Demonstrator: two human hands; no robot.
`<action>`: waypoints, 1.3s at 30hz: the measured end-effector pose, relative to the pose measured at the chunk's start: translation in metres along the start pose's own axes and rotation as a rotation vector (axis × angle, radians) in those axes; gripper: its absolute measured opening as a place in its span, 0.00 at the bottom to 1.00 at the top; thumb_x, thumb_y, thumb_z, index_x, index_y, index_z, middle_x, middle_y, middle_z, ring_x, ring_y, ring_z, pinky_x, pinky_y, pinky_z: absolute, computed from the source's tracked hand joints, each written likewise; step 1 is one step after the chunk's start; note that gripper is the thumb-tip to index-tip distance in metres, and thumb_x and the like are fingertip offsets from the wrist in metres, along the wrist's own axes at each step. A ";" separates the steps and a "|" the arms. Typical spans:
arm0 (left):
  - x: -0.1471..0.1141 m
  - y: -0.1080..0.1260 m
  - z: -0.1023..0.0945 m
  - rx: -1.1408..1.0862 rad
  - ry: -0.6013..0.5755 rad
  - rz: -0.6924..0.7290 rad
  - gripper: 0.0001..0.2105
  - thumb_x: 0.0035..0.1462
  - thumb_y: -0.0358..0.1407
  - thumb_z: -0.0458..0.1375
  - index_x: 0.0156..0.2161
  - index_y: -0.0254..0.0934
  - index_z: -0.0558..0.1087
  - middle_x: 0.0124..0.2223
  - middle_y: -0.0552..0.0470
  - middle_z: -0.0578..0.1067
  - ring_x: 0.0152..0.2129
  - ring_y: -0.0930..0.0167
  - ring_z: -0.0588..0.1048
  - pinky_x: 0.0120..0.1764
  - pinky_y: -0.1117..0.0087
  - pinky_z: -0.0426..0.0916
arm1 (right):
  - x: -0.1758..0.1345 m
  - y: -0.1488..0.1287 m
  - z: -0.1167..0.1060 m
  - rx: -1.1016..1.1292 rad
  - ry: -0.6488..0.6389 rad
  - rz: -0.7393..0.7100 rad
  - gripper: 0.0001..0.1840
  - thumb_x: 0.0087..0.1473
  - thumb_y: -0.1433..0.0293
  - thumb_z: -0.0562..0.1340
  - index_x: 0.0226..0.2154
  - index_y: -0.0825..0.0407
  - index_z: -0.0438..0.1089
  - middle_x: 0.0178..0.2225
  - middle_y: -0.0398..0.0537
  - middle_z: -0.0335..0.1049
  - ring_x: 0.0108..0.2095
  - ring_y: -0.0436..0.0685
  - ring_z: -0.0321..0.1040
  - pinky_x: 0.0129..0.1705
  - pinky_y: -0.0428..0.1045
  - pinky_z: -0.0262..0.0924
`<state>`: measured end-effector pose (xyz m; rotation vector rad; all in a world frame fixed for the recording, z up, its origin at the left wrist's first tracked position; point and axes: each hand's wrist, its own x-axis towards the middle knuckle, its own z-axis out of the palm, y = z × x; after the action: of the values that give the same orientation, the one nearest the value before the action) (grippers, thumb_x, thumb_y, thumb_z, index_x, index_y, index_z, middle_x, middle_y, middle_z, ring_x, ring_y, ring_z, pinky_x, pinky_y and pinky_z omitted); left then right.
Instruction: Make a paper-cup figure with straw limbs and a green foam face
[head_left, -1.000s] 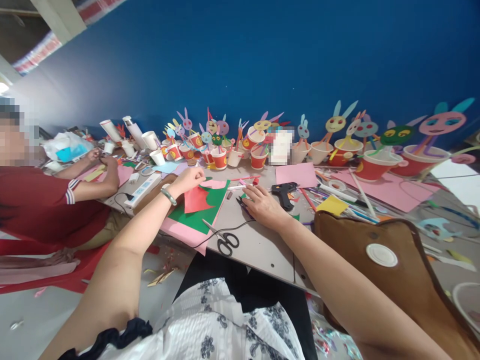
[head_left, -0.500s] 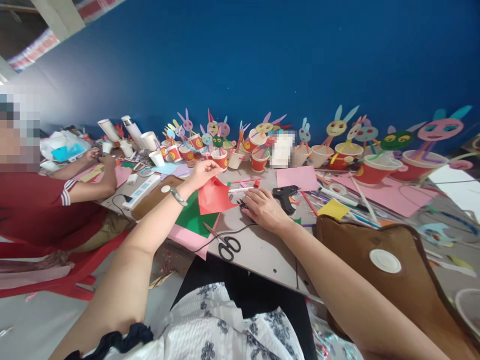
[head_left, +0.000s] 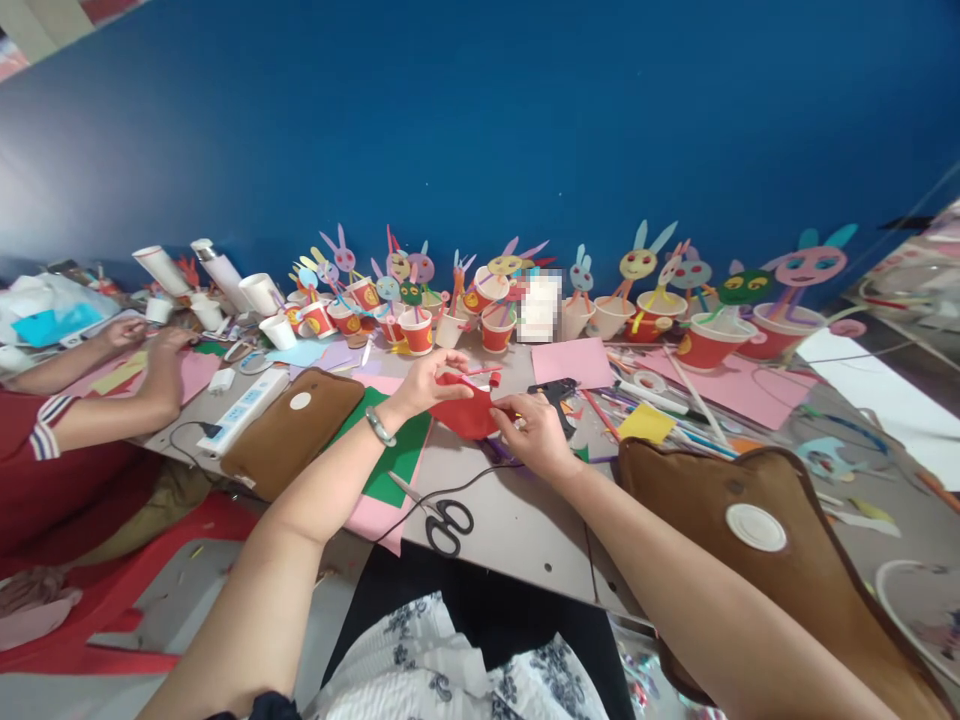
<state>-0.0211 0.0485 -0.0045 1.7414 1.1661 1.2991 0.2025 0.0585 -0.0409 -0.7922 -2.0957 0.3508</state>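
A sheet of red paper [head_left: 466, 412] is held between my two hands above the table, its surface bent. My left hand [head_left: 424, 388], with a bangle at the wrist, pinches its left upper side. At its right edge, the fingertips of my right hand [head_left: 531, 428] close on the paper. Under and left of it lie a green sheet [head_left: 390, 484] and a pink sheet [head_left: 375, 520]. Black-handled scissors [head_left: 448, 525] rest nearer me, beside a dark cord. Behind my right hand sits a black glue gun [head_left: 556, 396], partly hidden.
Paper cups with rabbit-faced figures [head_left: 637, 262] line the blue wall. Brown cushions lie on the right [head_left: 705, 520] and left [head_left: 300, 430], near a white power strip [head_left: 251, 410]. Pens and paper strips [head_left: 675, 400] clutter the right. Another person's hands [head_left: 161, 345] work at far left.
My right hand has gone from resting on the table to gripping the red paper's right edge. The sheet has tilted and moved slightly right. My view has turned a little right.
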 end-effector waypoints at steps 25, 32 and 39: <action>0.015 -0.062 -0.069 -0.200 0.594 -0.391 0.12 0.39 0.34 0.69 0.31 0.31 0.76 0.27 0.52 0.77 0.28 0.70 0.75 0.35 0.70 0.70 | 0.003 0.006 -0.012 -0.093 0.155 -0.037 0.09 0.58 0.66 0.61 0.27 0.49 0.72 0.21 0.42 0.73 0.26 0.55 0.68 0.41 0.54 0.59; 0.010 -0.044 -0.043 -0.270 0.321 -0.319 0.20 0.38 0.39 0.71 0.37 0.30 0.78 0.35 0.47 0.81 0.31 0.68 0.78 0.40 0.66 0.72 | 0.003 0.007 -0.011 0.014 0.149 0.093 0.10 0.56 0.60 0.64 0.34 0.49 0.74 0.25 0.44 0.76 0.28 0.56 0.71 0.44 0.56 0.61; -0.005 -0.020 0.009 -0.234 0.077 -0.160 0.17 0.48 0.43 0.69 0.39 0.30 0.79 0.37 0.46 0.82 0.34 0.68 0.78 0.41 0.68 0.72 | 0.006 0.010 -0.009 0.354 0.111 0.463 0.27 0.47 0.56 0.69 0.47 0.54 0.72 0.37 0.52 0.80 0.32 0.56 0.72 0.38 0.53 0.67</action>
<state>-0.0179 0.0513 -0.0268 1.4133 1.1222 1.3556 0.2111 0.0696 -0.0373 -1.0465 -1.6661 0.8794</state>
